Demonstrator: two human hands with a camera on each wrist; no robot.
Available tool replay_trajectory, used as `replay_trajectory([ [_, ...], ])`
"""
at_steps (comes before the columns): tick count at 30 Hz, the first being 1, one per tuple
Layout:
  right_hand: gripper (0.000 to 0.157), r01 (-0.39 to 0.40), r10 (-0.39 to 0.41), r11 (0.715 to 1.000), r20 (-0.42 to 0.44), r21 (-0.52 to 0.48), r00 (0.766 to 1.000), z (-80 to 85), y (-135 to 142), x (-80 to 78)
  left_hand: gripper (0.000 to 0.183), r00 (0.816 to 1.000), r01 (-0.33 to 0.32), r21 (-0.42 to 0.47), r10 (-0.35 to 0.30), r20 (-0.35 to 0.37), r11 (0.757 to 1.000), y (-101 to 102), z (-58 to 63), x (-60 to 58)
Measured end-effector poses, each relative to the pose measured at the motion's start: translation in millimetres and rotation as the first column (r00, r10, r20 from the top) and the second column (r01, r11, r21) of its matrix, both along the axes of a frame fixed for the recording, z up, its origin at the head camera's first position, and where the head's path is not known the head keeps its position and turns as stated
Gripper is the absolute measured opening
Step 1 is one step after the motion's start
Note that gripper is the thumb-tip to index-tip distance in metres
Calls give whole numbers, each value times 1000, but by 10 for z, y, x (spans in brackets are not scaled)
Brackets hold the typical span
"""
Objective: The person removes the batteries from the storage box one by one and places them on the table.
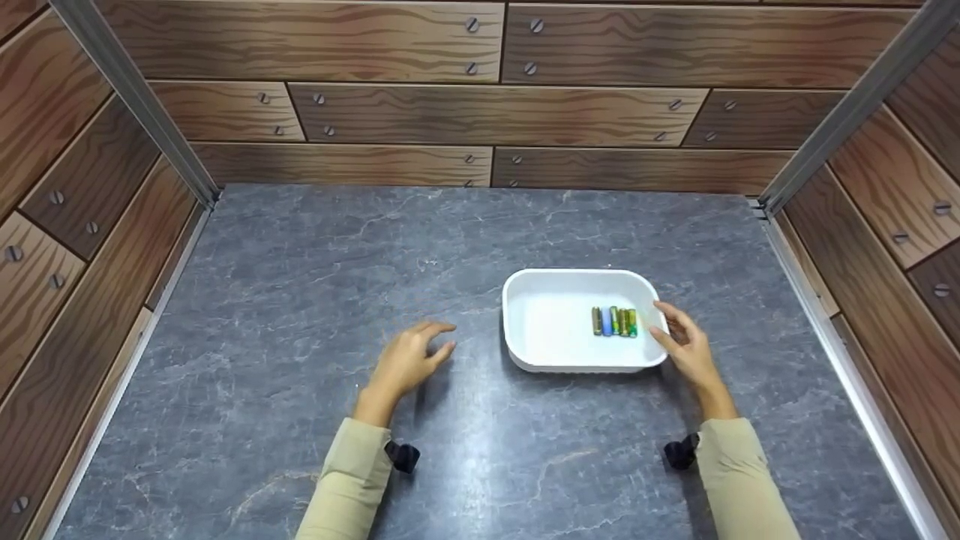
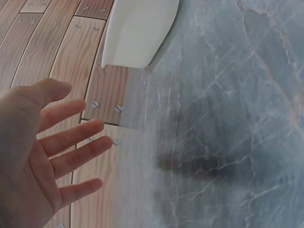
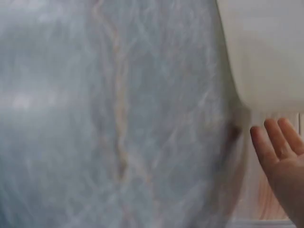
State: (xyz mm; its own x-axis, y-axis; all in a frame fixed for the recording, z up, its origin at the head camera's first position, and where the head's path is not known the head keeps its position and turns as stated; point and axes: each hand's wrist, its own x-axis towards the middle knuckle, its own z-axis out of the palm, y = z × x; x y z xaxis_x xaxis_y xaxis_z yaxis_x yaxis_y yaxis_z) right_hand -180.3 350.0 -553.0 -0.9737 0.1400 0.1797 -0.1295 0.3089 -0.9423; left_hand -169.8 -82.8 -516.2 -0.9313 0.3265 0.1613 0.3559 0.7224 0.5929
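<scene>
A white rectangular basin (image 1: 555,358) stands right of centre on the table. Inside, toward its right end, several AA-type batteries (image 1: 615,322) lie side by side, one blue and the others green and gold. My right hand (image 1: 688,351) is at the basin's right end, thumb and index finger spread and overlapping the rim in the head view. In the right wrist view its other fingers (image 3: 280,142) extend loosely just beside the basin's wall. My left hand (image 1: 405,358) hovers left of the basin, apart from it, fingers spread and holding nothing.
The grey marbled table (image 1: 337,247) is bordered by wood-patterned panels (image 1: 390,112) at the back and both sides. Metal posts (image 1: 142,105) rise at the back corners. A small black device (image 1: 403,456) is worn at each wrist.
</scene>
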Motion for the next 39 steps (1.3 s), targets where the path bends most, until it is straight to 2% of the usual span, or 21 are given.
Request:
replay_trajectory([
  [3, 51, -64, 70, 994, 68, -90, 995, -29, 55, -5, 32, 1000, 10, -3, -10, 29, 1000, 9, -20, 11],
  [5, 56, -111, 134, 978, 128, -174, 983, -28, 87, -15, 32, 999, 16, -7, -16, 33, 1000, 16, -27, 15],
  [10, 63, -209, 312, 910, 259, -359, 914, -25, 181, -45, 33, 997, 36, 17, -37, 61, 999, 48, -12, 25],
  [12, 65, -245, 368, 886, 276, -394, 888, -29, 213, -49, 34, 996, 47, 31, -49, 73, 998, 67, 4, 27],
  [15, 66, -288, 421, 860, 267, -421, 867, -36, 235, -40, 35, 994, 62, 56, -67, 84, 997, 105, 31, 32],
  [20, 68, -342, 445, 850, 200, -400, 873, -66, 227, -13, 36, 992, 96, 75, -102, 69, 992, 200, 99, 38],
  [26, 72, -359, 436, 842, 117, -404, 892, -109, 176, 7, 35, 991, 128, 95, -131, 22, 987, 347, 175, 31],
  [32, 77, -352, 425, 834, 86, -424, 901, -145, 119, 14, 35, 985, 170, 81, -167, -49, 982, 514, 217, 3],
  [39, 78, -363, 437, 814, 65, -454, 897, -179, 43, 0, 32, 969, 231, 36, -227, -99, 972, 720, 216, -60],
])
